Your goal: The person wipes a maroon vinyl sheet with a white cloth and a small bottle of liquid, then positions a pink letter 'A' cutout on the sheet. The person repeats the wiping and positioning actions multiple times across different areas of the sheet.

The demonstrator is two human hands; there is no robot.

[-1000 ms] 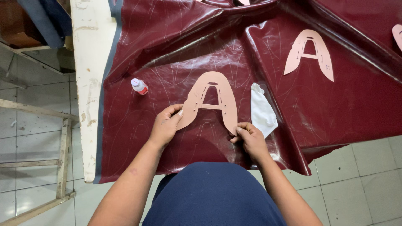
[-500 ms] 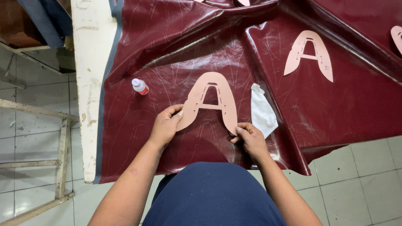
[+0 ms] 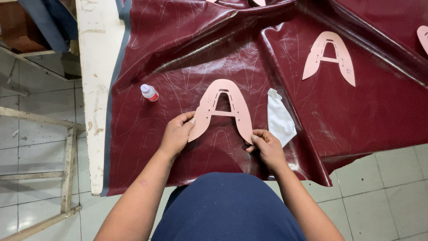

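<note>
One pink arch-shaped template (image 3: 221, 107), slotted, flat on maroon leather (image 3: 187, 53)

Glossy faux leather, matt card patterns

Dark-red sheet of leather-like material (image 3: 187, 58): v. shiny, smooth, creased, w/ faint scratched outlines. Pale-pink arch-shaped pattern (image 3: 221, 109): matt, stiff, card-like; second pink arch pattern (image 3: 331, 56) same finish. White crumpled rag (image 3: 280, 118): soft cloth or paper, can't tell. Small bottle w/ red body, white cap (image 3: 149, 92): smooth plastic. White-painted table edge (image 3: 96, 89): chipped, rough. Pale tiled floor (image 3: 388, 196): smooth, semi-gloss.
</note>
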